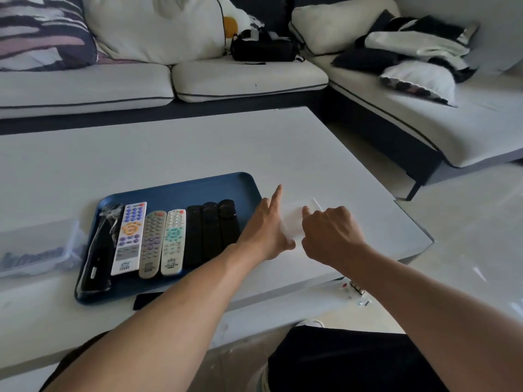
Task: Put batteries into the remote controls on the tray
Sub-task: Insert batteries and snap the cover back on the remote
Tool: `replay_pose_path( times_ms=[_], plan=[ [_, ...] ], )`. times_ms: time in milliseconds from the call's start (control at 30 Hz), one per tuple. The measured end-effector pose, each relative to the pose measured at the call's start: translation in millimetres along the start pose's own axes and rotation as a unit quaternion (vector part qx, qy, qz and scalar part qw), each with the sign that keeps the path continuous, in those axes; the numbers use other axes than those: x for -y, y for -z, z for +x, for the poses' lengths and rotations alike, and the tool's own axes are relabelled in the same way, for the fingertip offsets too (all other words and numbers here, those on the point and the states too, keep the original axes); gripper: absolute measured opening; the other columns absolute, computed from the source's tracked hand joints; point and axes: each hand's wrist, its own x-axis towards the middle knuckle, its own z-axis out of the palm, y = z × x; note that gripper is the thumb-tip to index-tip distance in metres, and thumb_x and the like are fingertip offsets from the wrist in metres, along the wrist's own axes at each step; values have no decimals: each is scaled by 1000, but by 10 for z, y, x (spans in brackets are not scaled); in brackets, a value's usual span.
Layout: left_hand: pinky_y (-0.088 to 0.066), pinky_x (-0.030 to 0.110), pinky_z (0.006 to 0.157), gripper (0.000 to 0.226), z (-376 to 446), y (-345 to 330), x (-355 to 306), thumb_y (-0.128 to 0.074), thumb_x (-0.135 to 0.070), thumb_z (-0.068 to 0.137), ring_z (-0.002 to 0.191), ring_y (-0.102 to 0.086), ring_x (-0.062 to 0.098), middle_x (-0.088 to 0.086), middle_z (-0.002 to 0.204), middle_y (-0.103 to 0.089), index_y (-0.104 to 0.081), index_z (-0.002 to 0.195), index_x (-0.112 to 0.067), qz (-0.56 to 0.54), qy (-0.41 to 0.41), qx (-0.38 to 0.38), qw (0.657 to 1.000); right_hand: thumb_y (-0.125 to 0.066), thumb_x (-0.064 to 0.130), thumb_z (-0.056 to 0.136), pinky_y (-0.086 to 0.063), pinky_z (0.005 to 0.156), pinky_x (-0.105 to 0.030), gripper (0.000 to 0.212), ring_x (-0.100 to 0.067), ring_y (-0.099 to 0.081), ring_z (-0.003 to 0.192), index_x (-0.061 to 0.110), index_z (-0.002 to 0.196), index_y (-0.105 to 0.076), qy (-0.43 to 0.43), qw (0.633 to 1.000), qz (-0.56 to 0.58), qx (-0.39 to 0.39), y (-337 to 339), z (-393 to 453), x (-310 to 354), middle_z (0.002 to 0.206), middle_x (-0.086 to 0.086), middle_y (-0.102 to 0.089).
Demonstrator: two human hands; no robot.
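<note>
A blue tray (181,185) sits just left of the left hand (266,230), carrying a row of remote controls: one black in clear wrap (99,256), a white one with blue and orange buttons (129,239), a grey one (152,244), a white one with teal buttons (173,241) and three black ones (210,230). Both hands rest close together on a white translucent box (300,219); the left hand's index finger is straight, the right hand (331,236) has curled fingers. Whether either grips it is unclear.

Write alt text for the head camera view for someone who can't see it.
Both hands, left hand and right hand, reach to a clear plastic piece on a white table, just right of a blue tray holding a row of remote controls. A sofa stands behind.
</note>
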Motion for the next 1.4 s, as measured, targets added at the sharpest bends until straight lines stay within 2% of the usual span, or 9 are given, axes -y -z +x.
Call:
replay_pose_path(
  times_ms=[133,300,433,533,667,800,1000,1167,1400],
  plan=[
    [-45,33,99,131,8,4,-15,-86,-23,73,137,-41,26,9,151,-32,10,161,-28,-9,8,-1,1000,-46,24,91,-21,53,-32,37,-25,-71,77,7,124,-53,-7,1000,-4,17,-10,-10,20,83,-1,-70],
    [-42,26,90,125,13,-20,31,-83,-20,74,133,-41,23,7,145,-35,7,161,-26,-15,-6,-1,1000,-40,31,92,-34,63,-32,29,-27,-70,83,18,106,-62,-30,997,68,-14,159,110,-100,90,-2,-72],
    [-46,26,87,131,-11,-24,23,-82,-16,74,129,-46,22,8,146,-35,17,159,-29,-27,-11,-17,999,-40,35,98,-45,66,-33,37,-31,-68,72,27,130,-56,-113,971,179,-111,193,189,-272,84,0,-73],
    [-50,30,92,140,-61,-29,45,-83,-15,74,126,-51,24,10,146,-38,31,153,-35,-52,-21,-39,998,-47,39,101,-39,60,-34,35,-31,-60,59,24,132,-41,-177,941,236,-163,183,336,-244,65,1,-61],
    [-52,33,96,139,-114,-55,55,-81,-14,75,131,-47,22,10,140,-45,34,150,-37,-52,-33,-72,995,-53,40,100,-37,66,-36,26,-33,-62,72,22,119,-48,-236,926,279,-96,124,534,-199,75,-2,-63],
    [-43,39,109,137,-101,-60,56,-80,-18,74,132,-42,25,9,130,-49,31,153,-33,-47,-23,-76,996,-54,25,97,-47,72,-33,20,-32,-68,88,30,106,-71,-195,946,257,32,-23,592,-143,101,-5,-72],
    [-28,33,116,134,-73,-94,74,-79,-24,78,144,-28,33,4,133,-48,31,153,-29,-39,-12,-65,997,-73,33,89,-51,66,-31,7,-22,-65,76,30,91,-68,-145,915,372,54,-31,627,-36,86,0,-69],
    [-10,32,122,134,-48,-124,116,-80,-28,73,135,-37,29,8,125,-51,24,156,-19,-46,-18,-70,996,-72,14,87,-53,75,-25,24,-14,-63,84,22,110,-71,-57,915,368,154,-137,592,47,98,2,-72],
    [-2,21,110,149,-49,-102,157,-90,-45,64,145,-24,27,10,140,-50,23,157,-18,-61,-29,-63,996,-73,18,88,-55,82,-23,32,-12,-68,93,22,121,-69,-59,898,397,179,-142,600,25,106,4,-73]
  ],
)
